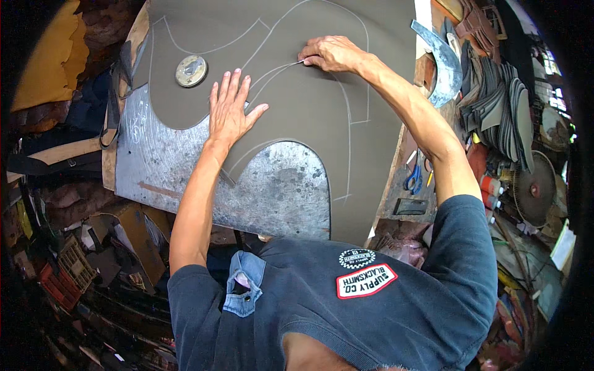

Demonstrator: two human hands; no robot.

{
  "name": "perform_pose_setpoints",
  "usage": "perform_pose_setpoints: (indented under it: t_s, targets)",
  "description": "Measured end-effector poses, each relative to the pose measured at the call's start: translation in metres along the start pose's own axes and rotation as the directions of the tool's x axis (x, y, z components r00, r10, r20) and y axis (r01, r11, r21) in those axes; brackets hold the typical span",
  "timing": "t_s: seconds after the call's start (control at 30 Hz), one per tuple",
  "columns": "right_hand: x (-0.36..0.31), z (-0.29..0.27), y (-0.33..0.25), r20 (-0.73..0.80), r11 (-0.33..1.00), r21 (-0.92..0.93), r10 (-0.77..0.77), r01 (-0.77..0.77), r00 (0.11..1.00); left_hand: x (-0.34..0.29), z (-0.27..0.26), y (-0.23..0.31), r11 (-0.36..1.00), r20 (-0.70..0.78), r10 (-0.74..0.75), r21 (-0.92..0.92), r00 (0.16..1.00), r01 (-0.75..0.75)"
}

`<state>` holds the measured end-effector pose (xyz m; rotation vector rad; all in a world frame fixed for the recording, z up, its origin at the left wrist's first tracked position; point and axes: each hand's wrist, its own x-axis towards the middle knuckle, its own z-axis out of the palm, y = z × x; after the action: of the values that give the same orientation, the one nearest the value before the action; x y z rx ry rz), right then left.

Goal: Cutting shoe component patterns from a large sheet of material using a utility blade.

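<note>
A large dark grey-brown sheet point(297, 123), leather-like, lies over a scuffed metal plate point(278, 185). Pale curved outlines are drawn on it, and parts of its near edge are cut in deep curves. My left hand point(232, 111) rests flat on the sheet, left of its middle, fingers stretched out and empty. Farther off and to the right, my right hand point(331, 54) is closed in a pinch low over the sheet. Its fingertips meet the end of a thin curved line that runs back toward my left hand. What sits between those fingers is too small to make out.
A round metal disc point(190, 71) sits on the sheet at the left. Beyond its right edge are a curved grey template point(442, 65), blue-handled scissors point(413, 179) and hanging dark pieces point(495, 108). A fan point(534, 188) stands at far right; a red crate point(59, 286) lies lower left.
</note>
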<state>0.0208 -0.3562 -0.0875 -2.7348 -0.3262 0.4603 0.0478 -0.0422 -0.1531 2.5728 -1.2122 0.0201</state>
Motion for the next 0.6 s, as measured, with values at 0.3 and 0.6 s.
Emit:
perform_pose_setpoints:
  t_s: [0.3,0.6]
  targets:
    - [-0.023,0.010,0.008,-0.102,0.996,0.000,0.092,-0.092,0.991,-0.001,0.001,-0.002,1.000,-0.006,0.003,0.003,1.000,-0.003]
    - [-0.053,0.020,0.001,-0.145,0.971,0.042,0.238,-0.234,0.961,-0.001,0.001,-0.001,1.000,-0.004,0.010,-0.007,1.000,-0.010]
